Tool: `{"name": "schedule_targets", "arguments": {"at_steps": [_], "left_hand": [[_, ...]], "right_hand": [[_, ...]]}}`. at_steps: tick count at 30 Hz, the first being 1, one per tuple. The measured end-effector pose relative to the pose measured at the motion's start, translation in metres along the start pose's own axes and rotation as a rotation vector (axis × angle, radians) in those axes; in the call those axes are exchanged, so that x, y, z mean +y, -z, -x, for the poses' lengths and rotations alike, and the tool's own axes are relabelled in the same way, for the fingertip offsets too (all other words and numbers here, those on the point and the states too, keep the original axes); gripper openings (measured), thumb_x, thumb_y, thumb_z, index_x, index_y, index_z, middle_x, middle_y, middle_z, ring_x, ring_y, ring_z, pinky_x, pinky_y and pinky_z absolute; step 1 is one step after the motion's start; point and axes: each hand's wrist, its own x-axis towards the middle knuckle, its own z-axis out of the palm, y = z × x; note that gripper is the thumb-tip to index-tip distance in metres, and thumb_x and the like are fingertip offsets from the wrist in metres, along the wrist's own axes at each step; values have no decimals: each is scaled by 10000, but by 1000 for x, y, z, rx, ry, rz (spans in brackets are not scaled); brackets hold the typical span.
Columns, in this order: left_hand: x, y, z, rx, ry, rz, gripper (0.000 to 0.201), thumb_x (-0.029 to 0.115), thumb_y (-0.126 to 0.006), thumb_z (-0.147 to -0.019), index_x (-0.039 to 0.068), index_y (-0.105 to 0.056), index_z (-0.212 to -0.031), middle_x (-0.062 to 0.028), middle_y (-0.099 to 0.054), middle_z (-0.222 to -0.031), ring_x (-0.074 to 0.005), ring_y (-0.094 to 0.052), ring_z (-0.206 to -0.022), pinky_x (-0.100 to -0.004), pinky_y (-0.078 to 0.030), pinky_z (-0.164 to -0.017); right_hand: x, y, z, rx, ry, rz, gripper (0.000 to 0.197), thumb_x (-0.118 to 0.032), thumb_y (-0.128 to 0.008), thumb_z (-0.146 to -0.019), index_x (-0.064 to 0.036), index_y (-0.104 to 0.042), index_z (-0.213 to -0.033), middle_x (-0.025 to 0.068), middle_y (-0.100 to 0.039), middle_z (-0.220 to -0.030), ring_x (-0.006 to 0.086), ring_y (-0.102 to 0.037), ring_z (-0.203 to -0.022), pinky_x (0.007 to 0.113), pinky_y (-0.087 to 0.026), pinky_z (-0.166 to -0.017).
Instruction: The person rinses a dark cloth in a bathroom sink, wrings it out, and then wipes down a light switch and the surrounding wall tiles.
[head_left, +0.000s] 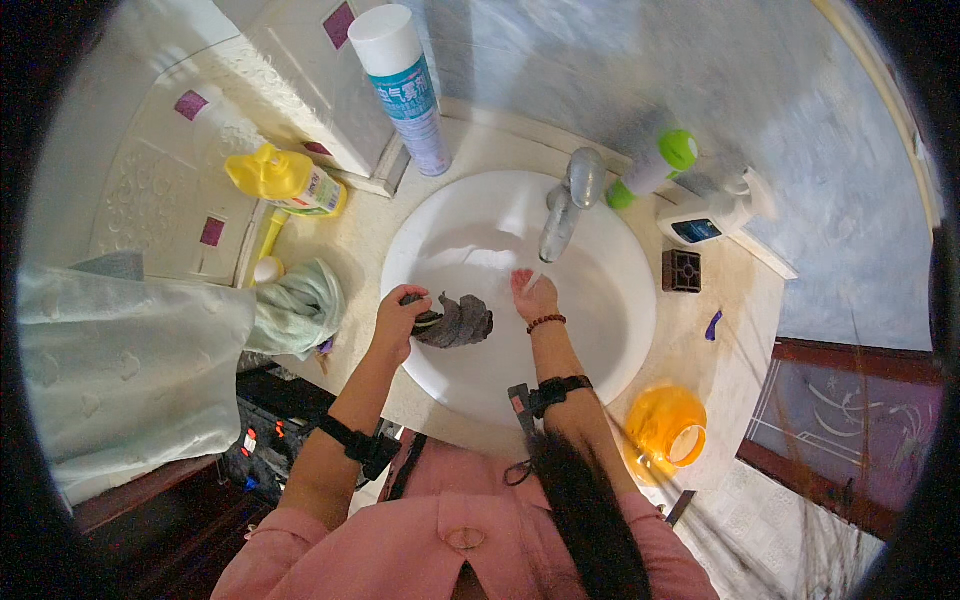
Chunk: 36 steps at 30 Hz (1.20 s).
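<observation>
Over the left side of the white washbasin (620, 345), my left hand (402, 318) grips a dark grey crumpled piece of cloth (458, 322). A thin greenish edge shows on the cloth near my fingers; wet or dry, I cannot tell. My right hand (534, 298) is held palm up below the spout of the metal faucet (566, 208), fingers stretched out and nothing seen in it. A pale streak lies across its palm, perhaps water. Beaded string circles my right wrist, and dark straps are on both forearms.
Behind the basin stand a tall spray can (408, 95), a green-capped bottle (655, 168) and a white pump bottle (710, 215). Left are a yellow jug (285, 182) and a pale green towel (300, 310). Right are a dark square box (681, 271) and an orange jar (655, 420).
</observation>
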Motion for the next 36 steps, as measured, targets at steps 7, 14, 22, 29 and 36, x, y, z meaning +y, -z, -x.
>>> {"name": "schedule_targets", "arguments": {"at_steps": [7,14,22,29,36], "left_hand": [[7,-17,-2,-40,-33,-84,155,-4,-588,-709,30,-545,-855,-41,-527,-778,-140,-518,-703,-254,-419,-642],[5,-21,-11,-43,-60,-67,165,2,-595,-699,28,-545,-854,-33,-519,-767,-131,-520,-713,-247,-419,-639],[4,-53,-11,-88,-61,-120,158,10,-593,-709,31,-547,-858,-36,-516,-764,-133,-520,-692,-248,-424,-628],[-2,-51,-18,-50,-40,-99,201,38,-608,-721,32,-535,-908,-49,-517,-795,-135,-521,-707,-252,-427,-626],[-11,-89,-42,-284,48,261,325,47,-546,-745,23,-463,-1059,-63,-515,-848,-151,-512,-780,-292,-456,-671]], "right_hand": [[-12,-10,30,-263,-367,389,334,-195,-375,-884,72,-457,-1067,183,-536,-1053,293,-517,-994,379,-412,-905],[-53,10,28,-64,313,993,325,-236,-374,-885,52,-525,-877,91,-596,-852,198,-574,-824,315,-460,-762],[-44,62,26,-73,40,459,177,-149,-534,-813,26,-509,-822,87,-566,-754,186,-560,-692,270,-482,-632],[-33,-23,60,-291,-145,537,310,-234,-515,-839,-3,-503,-1045,101,-555,-954,196,-548,-855,291,-455,-779],[-60,-23,80,-246,-318,548,325,-215,-520,-836,-24,-491,-1096,99,-565,-972,182,-568,-861,317,-481,-725]]}}
